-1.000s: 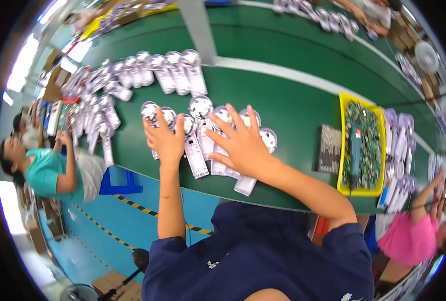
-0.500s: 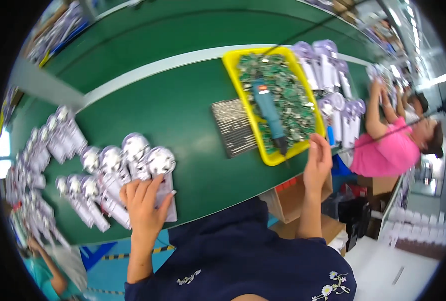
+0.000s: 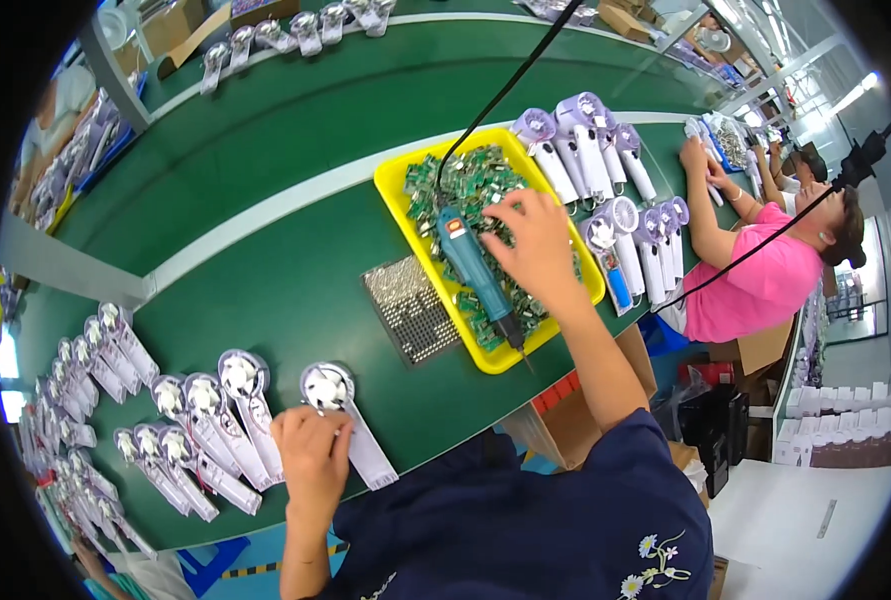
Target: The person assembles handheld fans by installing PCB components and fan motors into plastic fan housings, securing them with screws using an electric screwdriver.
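My left hand [image 3: 310,450] is closed at the neck of a white handheld fan [image 3: 370,445]. The fan lies on the green bench with its round head and white blades facing up, its lower handle pointing toward me. To its left, several similar fans [image 3: 243,380] lie in slanted rows. Above a yellow tray [image 3: 390,190] of small green circuit boards [image 3: 485,165], my right hand [image 3: 537,245] is held with thumb and fingers apart, and nothing shows between them. A teal electric screwdriver [image 3: 473,265] rests across the boards, just left of that hand.
A dark plate with rows of small metal pieces [image 3: 412,310] lies left of the tray. Purple-white fans [image 3: 585,150] stand beyond its right side. A black cable [image 3: 505,85] runs up from the screwdriver. A person in pink [image 3: 755,275] works at right; a cardboard box [image 3: 575,420] sits below the bench edge.
My left hand has moved the fan rightward, apart from the row. My right hand has gone from the tray's near right corner to above the boards. The whole view has shifted.
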### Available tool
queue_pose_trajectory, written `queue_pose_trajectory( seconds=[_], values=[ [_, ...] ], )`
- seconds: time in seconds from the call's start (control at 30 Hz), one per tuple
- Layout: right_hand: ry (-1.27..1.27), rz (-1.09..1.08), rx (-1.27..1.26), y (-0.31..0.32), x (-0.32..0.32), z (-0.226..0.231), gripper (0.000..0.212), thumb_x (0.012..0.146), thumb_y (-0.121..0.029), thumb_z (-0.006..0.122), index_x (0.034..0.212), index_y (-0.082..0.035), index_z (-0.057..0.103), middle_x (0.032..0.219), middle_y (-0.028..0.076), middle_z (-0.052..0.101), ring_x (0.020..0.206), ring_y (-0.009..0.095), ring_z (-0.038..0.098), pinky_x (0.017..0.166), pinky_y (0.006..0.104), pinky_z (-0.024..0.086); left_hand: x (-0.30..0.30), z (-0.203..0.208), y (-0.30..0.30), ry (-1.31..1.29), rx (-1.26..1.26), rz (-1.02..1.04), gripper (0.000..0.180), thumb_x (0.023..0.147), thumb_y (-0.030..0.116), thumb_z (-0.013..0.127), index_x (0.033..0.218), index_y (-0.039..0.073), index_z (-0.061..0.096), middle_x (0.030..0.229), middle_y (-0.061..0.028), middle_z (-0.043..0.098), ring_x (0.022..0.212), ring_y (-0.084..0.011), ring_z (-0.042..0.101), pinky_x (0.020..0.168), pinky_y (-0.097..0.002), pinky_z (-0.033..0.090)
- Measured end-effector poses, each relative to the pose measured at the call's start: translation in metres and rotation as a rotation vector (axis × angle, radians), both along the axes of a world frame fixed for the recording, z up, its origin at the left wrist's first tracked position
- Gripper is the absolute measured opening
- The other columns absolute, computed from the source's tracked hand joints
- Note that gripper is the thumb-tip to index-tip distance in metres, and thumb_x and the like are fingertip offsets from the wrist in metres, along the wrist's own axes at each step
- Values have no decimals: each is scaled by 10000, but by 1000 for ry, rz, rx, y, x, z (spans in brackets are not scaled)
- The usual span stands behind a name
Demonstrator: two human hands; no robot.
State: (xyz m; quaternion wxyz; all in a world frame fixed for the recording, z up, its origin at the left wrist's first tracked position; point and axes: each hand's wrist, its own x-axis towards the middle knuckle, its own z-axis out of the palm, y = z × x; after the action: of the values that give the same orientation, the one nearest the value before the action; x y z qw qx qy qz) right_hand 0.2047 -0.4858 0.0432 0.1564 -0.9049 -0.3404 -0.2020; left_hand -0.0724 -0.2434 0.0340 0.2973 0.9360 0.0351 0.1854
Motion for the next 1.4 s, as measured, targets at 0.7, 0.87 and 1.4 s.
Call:
queue_pose_trajectory(
  seconds=[0.7,0.87,1.4],
  values=[
    [1628,200,1614,-3,-75,-6,383,1026,-191,505,1367,-21,464,1245,141,598,860,124,585,761,267,513,-17,-43,-24,-62,-1030,374,387,851,-43,682,1168,18,466,798,12,501,651,-43,442,560,-176,341],
    [1838,98,1296,7,-142,9,520,954,-69,599,1403,95,395,1386,229,498,1130,195,618,993,300,526,-4,-47,-20,11,-1065,156,235,811,-60,736,869,38,531,773,14,519,623,-23,446,535,-180,344],
    [726,356,323,71,-200,-26,395,700,-8,803,1074,-36,682,1064,77,603,848,239,603,720,323,520,-14,-49,-21,59,-903,311,81,898,-41,639,971,-32,606,908,-76,615,723,-104,611,598,-225,516]
  ],
)
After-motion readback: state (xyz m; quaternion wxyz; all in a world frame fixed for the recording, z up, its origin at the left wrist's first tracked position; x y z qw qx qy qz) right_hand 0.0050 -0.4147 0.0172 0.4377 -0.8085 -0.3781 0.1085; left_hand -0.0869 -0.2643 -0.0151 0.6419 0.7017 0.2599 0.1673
